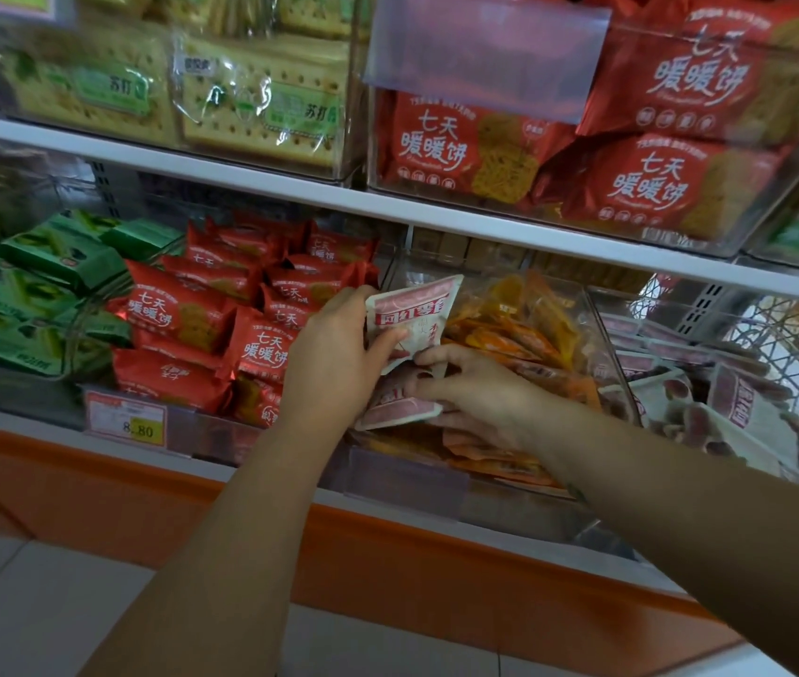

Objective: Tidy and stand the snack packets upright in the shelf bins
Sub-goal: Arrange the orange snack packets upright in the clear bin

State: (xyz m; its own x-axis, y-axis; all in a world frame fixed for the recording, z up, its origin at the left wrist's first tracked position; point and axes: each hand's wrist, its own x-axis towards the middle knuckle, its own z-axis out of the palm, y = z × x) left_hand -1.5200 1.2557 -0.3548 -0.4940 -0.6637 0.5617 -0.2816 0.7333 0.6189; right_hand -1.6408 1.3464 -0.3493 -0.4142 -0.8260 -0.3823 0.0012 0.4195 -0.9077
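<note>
I'm watching both hands working close together at the front-left corner of a clear bin (597, 334) on the lower shelf. L hand (339, 354) is pinching a white-and-pink packet (412, 310) betw. thumb and fingers, holding it roughly upright w/ a slight tilt over that corner. R hand (480, 398) is sitting just below, fingers curling on a second pink packet (400, 405) that's lying flat-ish at the bin front. R index tip is reaching the upper packet's bottom edge; can't tell if it's touching. Orange packets (514, 329) are lying piled behind, same bin. The bin to the left is holding red biscuit packs (178, 310), jumbled, some leaning. Green packs (31, 295) are sitting further left. The bin to the right is holding loose pink-and-white packets (729, 398), lying at odd angles. A price tag (126, 422) reading 8.80 is hanging on the front rail. The upper shelf (241, 180) is carrying cracker packs (95, 90) and big red packs (632, 183).
</note>
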